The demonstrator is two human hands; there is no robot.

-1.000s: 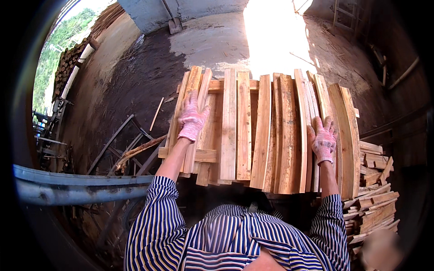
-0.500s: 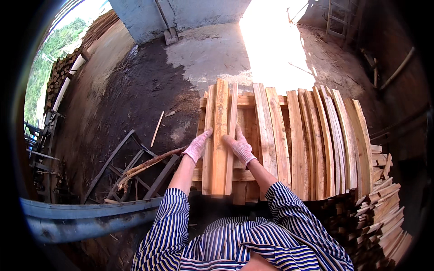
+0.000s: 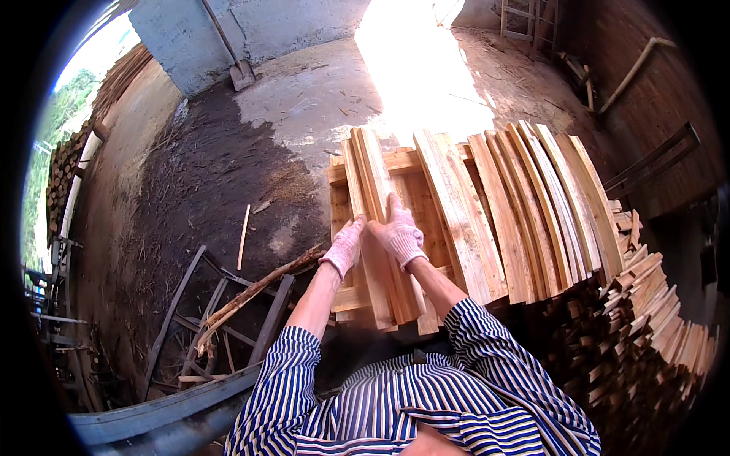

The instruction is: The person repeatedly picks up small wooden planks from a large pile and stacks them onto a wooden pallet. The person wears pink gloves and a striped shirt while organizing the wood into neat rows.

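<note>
- Across the whole scene, a rough floor (image 3: pixel 190 175), dark and damp-looking at left of centre, paler toward the far end and glaring white in a sunlit strip.
- At the far edge, a pale blue wall (image 3: pixel 296 23).
- In the middle, slightly right, a row of boards (image 3: pixel 532 213) lying side by side, pointing away from the body, over wooden crosspieces.
- At lower right, a heaped pile of cut wood (image 3: pixel 646 304).
- At lower left, a bluish metal beam (image 3: pixel 175 414), with a dark metal frame (image 3: pixel 272 319) just beyond.
- At the left end of the row, between both hands, a bunch of narrow boards (image 3: pixel 399 292); cannot tell whether resting or slightly raised.
- Across the frame, a rough branch (image 3: pixel 255 291).
- Against the wall, a shovel (image 3: pixel 242 74).
- In pinkish knit gloves, left hand (image 3: pixel 347 245) gripping the bunch's left edge, fingertips hidden; right hand (image 3: pixel 399 234) clasping from the right, thumb and fingers over the top.
- On the dark floor, a thin stick (image 3: pixel 243 237).
</note>
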